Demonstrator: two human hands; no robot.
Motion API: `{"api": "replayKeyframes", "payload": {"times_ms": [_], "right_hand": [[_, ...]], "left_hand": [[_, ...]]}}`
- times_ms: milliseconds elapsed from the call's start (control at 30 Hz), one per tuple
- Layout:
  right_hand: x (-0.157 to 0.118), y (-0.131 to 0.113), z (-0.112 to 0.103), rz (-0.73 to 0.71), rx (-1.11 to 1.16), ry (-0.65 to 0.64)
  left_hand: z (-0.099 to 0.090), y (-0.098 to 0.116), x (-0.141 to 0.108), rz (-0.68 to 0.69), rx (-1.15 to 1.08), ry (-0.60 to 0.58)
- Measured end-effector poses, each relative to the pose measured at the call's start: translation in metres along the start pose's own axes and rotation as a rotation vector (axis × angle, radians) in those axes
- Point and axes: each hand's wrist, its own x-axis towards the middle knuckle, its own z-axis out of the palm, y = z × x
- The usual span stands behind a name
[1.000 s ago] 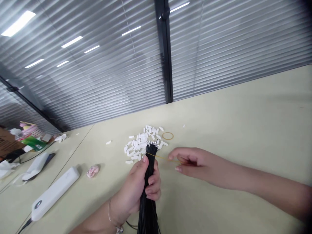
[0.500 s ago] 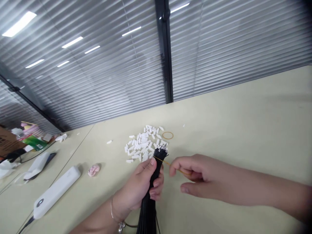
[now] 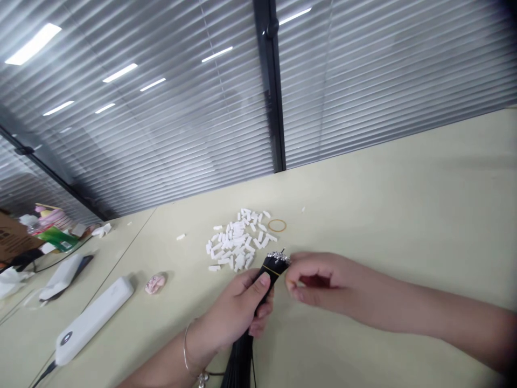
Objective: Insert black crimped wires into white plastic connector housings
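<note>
1. Table [image 3: 383, 215]: used as the work surface, with everything small spread within view of the hands.
2. Black wire bundle [image 3: 238, 361]: held upright-ish over the near side of the table, top tilted toward the right hand. Gripped just under the yellow band [image 3: 271, 270], probably so the metal ends [image 3: 278, 255] are left exposed and the strands are kept together.
3. White power bank [image 3: 95, 320]: laid well off to the left, cable plugged in; probably parked clear of the hands.
4. White pieces [image 3: 238, 237]: heaped just beyond the bundle top, presumably for easy reach. Loose yellow ring [image 3: 277, 231] is laid just beside them.
5. Left hand [image 3: 232, 310]: closed round the bundle. Forearm is angled in from lower left; thumb [image 3: 263, 280] is pressed along the near face, fingers are wrapped behind.
6. Right hand [image 3: 343, 285]: forearm is brought in from the right, fingers curled beside the metal ends, thumb set below with its tip near the index. Whether the band or a wire is pinched can't be told; fingertip contact is unclear.
</note>
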Motion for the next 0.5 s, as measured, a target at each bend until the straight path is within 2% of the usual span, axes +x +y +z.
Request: {"api": "replayKeyframes", "payload": {"times_ms": [67, 133, 267, 367, 433, 500], "right_hand": [[0.003, 0.002, -0.004, 0.004, 0.02, 0.168], [0.007, 0.006, -0.011, 0.035, 0.072, 0.275], [0.014, 0.013, -0.034, 0.071, 0.206, 0.337], [0.019, 0.026, -0.057, 0.069, 0.161, 0.396], [0.022, 0.039, -0.073, 0.123, 0.044, 0.401], [0.023, 0.053, -0.087, 0.194, -0.109, 0.405]], "left_hand": [[-0.003, 0.002, 0.002, -0.028, 0.002, 0.017], [-0.008, 0.005, 0.004, -0.049, -0.006, 0.03], [-0.015, 0.006, 0.007, -0.075, -0.026, 0.01], [-0.017, 0.006, 0.005, -0.061, -0.044, -0.016], [-0.018, 0.012, 0.003, 0.009, -0.054, -0.013], [-0.019, 0.027, -0.001, 0.15, -0.06, 0.026]]}}
